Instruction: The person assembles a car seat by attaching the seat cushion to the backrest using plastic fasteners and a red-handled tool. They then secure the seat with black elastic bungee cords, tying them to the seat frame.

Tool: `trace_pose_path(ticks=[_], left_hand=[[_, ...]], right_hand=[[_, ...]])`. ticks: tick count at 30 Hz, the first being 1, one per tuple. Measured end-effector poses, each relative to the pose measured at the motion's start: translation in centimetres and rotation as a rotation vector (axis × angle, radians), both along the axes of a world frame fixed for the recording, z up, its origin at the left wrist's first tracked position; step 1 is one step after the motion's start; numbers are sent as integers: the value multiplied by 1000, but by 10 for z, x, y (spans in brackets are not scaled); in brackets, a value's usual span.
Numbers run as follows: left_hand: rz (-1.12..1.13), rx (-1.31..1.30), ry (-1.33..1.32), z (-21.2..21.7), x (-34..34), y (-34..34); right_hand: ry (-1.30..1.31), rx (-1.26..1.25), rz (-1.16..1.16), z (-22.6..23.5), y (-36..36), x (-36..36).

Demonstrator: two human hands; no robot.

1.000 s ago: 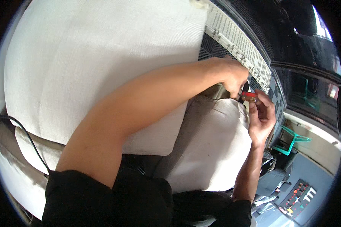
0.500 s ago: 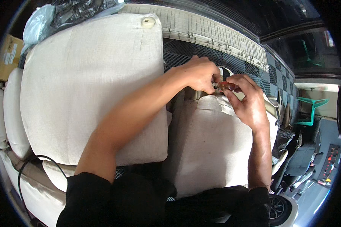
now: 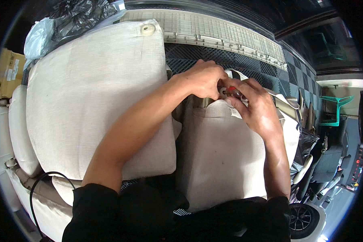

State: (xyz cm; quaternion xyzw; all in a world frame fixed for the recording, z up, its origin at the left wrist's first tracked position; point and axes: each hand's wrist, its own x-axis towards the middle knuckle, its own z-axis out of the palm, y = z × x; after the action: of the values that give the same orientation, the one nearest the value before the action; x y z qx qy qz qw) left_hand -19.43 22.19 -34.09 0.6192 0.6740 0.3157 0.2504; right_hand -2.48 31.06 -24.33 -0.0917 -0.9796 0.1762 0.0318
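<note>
Head view | left hand (image 3: 203, 78) pinched on small round fitting (image 3: 222, 91) at top edge of narrow beige seat cushion (image 3: 222, 157) | right hand (image 3: 256, 109) gripping red-tipped tool (image 3: 232, 91), tip at fitting | wide beige seat cushion (image 3: 92, 101) just beside, left.

Drifted from two o'clock toward twelve, left hand (image 3: 203, 78) and right hand (image 3: 256, 107) now pressed together over the red-handled tool (image 3: 231, 91); beige seat cushion (image 3: 97, 101) fully revealed.
</note>
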Motion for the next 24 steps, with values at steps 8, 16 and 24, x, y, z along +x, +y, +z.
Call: trace_pose_path(ticks=[8,16,24], left_hand=[[7,23,31,0,1,-1],[19,-39,51,-3,0,-2],[-32,-203,-62,0,-6,-7]], right_hand=[[-216,150,-71,15,-11,-13],[-244,450,201,10,-1,-14],[-571,502,251,18,-1,-38]])
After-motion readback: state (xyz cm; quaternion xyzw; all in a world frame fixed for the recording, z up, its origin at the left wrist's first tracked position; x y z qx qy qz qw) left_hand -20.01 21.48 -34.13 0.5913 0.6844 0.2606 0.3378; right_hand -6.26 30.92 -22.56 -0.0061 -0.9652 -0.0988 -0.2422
